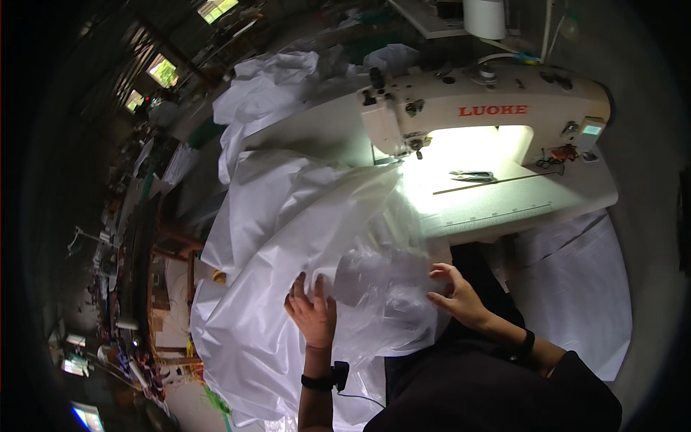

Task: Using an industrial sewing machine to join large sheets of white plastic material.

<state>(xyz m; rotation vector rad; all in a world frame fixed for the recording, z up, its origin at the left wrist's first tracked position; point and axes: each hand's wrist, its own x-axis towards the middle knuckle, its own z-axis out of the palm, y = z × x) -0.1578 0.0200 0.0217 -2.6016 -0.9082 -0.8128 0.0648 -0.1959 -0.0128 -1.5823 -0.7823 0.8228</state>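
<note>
White glossy sheeting (266,245) drapes from the cream metal sewing machine (489,101) toward the lap. Left hand (313,313): fingers spread over it. Right hand (458,297): thumb and fingers parted beside clear crinkled film (389,288); contact unclear.

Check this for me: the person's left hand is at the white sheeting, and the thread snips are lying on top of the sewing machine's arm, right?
Not quite: the thread snips lie on the lit tabletop beneath the sewing machine's arm, as the head view shows. The left hand is indeed at the white sheeting.
</note>
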